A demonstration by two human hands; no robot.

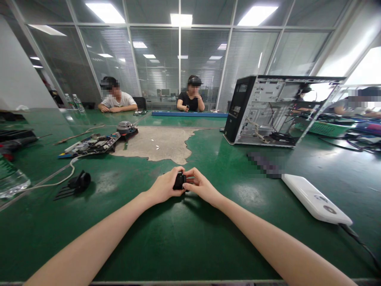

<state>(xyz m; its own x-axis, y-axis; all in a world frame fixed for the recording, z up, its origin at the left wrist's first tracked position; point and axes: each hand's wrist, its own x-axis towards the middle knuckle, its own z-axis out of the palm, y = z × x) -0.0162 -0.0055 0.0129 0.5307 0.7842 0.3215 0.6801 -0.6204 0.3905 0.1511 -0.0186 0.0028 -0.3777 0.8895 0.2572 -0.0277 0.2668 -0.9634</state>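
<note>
Between my hands, just above the green table (166,246), is a small black boxy part (179,181) whose exact kind I cannot make out. My left hand (165,184) wraps round it from the left, thumb below and fingers over the far side. From the right, my right hand (201,184) grips its edge between thumb and fingertips. The hands cover much of the part. To the left lies a separate black plastic piece (79,182) with several long prongs.
An open computer case (268,111) stands at the right, near a white power bank (317,198) with a cable. A circuit board (92,145) lies left, beside a cooler-like part (126,128). A plastic bottle (12,178) is at the left edge. Several people sit around the table.
</note>
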